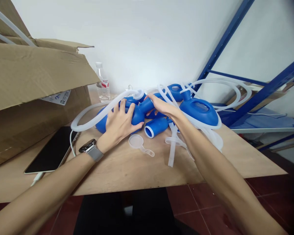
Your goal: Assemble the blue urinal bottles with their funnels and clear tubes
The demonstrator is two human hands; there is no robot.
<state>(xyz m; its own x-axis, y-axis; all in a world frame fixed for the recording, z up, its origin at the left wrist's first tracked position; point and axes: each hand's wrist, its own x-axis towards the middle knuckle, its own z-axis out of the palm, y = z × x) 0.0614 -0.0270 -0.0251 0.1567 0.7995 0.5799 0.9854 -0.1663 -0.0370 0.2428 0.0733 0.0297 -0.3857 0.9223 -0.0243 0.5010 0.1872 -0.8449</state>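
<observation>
Across the lower half of the view (clock positions were read from its centre), a wooden tabletop [134, 173] served as the work surface. A white wall [137, 42] stood behind it at 12 o'clock, and dark red floor tiles [186, 202] showed beyond the front edge at 5 o'clock. A blue metal rack [225, 39] occupied 2 to 3 o'clock.

An open cardboard box [39, 127] stood on the tabletop at 9 o'clock, with pale hoses [13, 24] rising from it. At 10 o'clock, a clear drink bottle [104, 88] stood upright near the wall. A dark-screened device [51, 150], connected to a white cable [38, 178], lay between 8 and 9 o'clock, beside the box.

The blue container [138, 116] lay just on the 9 o'clock side of centre. The left hand [119, 119] rested on it with fingers spread; a watch [90, 149] encircled that wrist. The right hand [159, 104] was at the container's neck; its fingers were partly hidden, so whether they pinched anything could not be determined. A translucent hose [100, 116] looped toward 9 o'clock.

A translucent cap [136, 141] lay flat at 7 o'clock. Translucent strips [171, 156] lay between 4 and 5 o'clock, and a second blue container [198, 112] at 3 o'clock.
</observation>
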